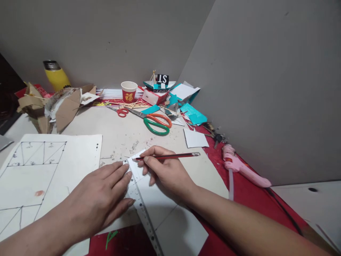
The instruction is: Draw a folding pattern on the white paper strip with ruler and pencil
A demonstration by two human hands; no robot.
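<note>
My right hand [169, 170] pinches a red-and-black pencil [173, 155], its tip touching a white sheet of card [178, 220] near the top edge. A clear ruler [141, 204] lies along the left side of that card. My left hand [109, 188] lies flat with fingers stretched out, the fingertips pressing on the ruler's upper end. A pencil line crosses the lower part of the card. Left of my left hand lies a large paper sheet [82, 153] with drawn lines and numbered shapes, partly covered by my forearm.
Beyond my hands lie large scissors [157, 124] with orange and green handles, and small red scissors [122, 112]. A paper cup [129, 91], cardboard scraps [69, 110] and a yellow bottle [56, 76] stand farther back. A pink glue gun [245, 169] rests at right, trailing a cord.
</note>
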